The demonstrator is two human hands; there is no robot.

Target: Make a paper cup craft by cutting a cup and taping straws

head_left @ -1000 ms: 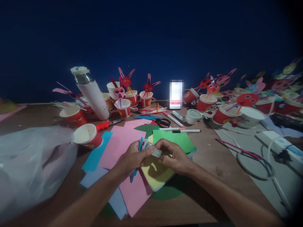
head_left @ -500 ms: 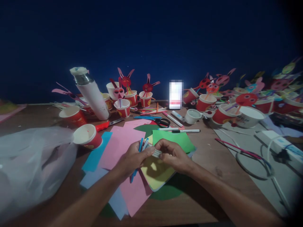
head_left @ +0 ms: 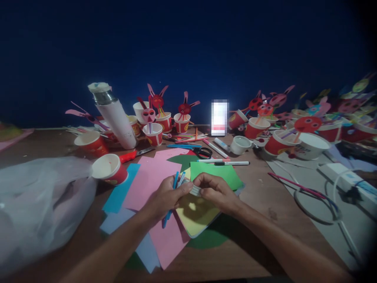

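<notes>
Over the middle of the table, my left hand is closed around slim blue sticks, which poke out above and below the fingers. Between both hands sits a small pale roll that looks like tape, partly hidden by the fingers. My left thumb presses on its left side, while my right hand pinches its right side with bent fingers. Beneath the hands lie a yellow sheet, a pink sheet and a bright green sheet.
Black-handled scissors and several markers lie beyond the papers. A tilted paper cup, a plastic bag and a leaning flask are at left. Cups with paper animal heads line the back; a power strip lies right.
The view has shifted very slightly. Both hands keep nearly the same grip and place, with only a tiny movement of the right fingers at the roll.
</notes>
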